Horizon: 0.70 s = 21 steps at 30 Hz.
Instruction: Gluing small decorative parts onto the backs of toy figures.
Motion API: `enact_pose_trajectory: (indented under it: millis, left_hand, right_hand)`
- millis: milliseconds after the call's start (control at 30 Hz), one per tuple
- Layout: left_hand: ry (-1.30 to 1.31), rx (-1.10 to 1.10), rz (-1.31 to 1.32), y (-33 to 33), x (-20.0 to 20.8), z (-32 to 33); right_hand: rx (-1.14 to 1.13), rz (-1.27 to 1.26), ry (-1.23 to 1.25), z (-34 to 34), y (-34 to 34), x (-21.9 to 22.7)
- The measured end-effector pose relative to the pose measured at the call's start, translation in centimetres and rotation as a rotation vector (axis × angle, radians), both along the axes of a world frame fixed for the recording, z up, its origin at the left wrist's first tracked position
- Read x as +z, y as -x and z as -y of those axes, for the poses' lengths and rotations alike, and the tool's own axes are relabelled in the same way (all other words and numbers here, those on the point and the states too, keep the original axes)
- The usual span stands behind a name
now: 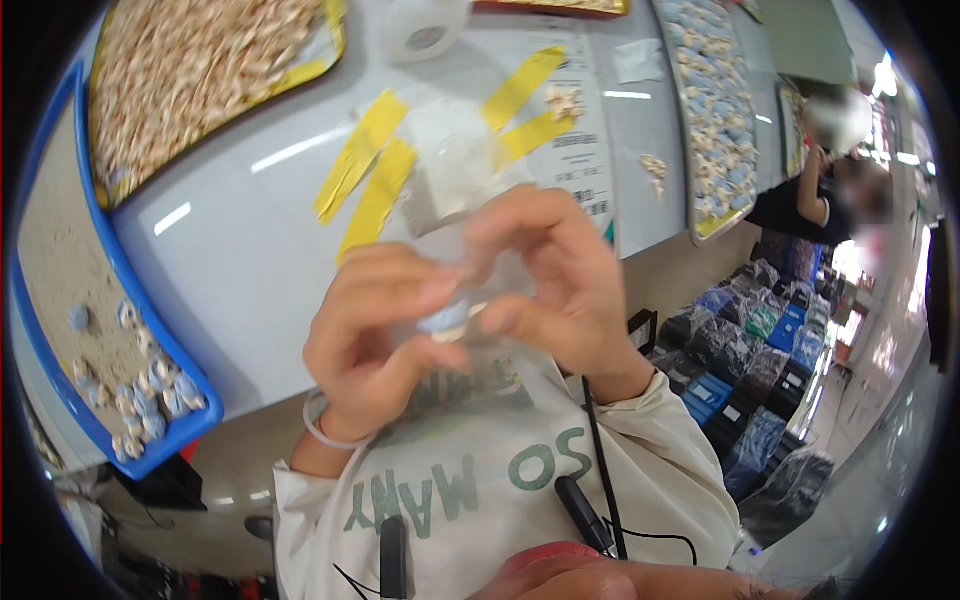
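My left hand (pixel 370 325) pinches a small blue-and-cream piece (pixel 442 320) between thumb and fingertips, above the table's near edge. My right hand (pixel 560 285) is beside it, fingers curled and thumb tip close against the piece's cream side. A tiny cream bit shows at that thumb, but I cannot make out whether it is separate or part of the piece. Just beyond my hands, a clear plastic container (pixel 450 165) stands on the table, partly hidden by my right fingers.
Far left, a yellow-edged tray (pixel 325 65) holds many cream pieces. A blue-rimmed tray (pixel 190 425) at left has blue-and-cream pieces in its near corner. Another full tray (pixel 735 218) lies right. Yellow tape strips (pixel 362 155) mark the table (pixel 240 250). Plastic-covered bins (pixel 765 350) and a person (pixel 820 200) are right.
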<state>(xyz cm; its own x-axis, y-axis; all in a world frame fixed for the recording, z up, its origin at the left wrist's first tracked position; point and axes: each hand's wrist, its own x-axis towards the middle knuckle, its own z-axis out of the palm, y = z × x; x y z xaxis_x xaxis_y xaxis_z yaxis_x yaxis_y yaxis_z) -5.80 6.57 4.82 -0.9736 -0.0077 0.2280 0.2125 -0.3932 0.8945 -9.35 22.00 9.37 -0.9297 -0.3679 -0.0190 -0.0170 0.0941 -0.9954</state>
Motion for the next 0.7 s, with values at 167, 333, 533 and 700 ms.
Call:
enact_pose_trajectory:
  millis: [167, 333, 533, 700]
  left_hand:
    - [0.659, 0.133, -0.282, -0.8, 1.3, -0.2]
    - [0.626, 0.144, -0.235, -2.0, 1.8, 0.5]
    - [0.995, 0.484, -0.343, -4.5, 4.0, 7.7]
    - [1.232, 0.735, 0.364, -6.3, 6.9, 14.5]
  right_hand:
    - [0.174, 0.397, 0.283, -0.6, -1.4, 0.7]
    - [-0.243, -0.153, -0.112, -7.2, 1.0, 2.3]
    - [-0.708, -0.331, -0.898, -20.9, 6.7, 1.0]
    - [-0.688, -0.759, -1.437, -20.6, 6.1, 1.3]
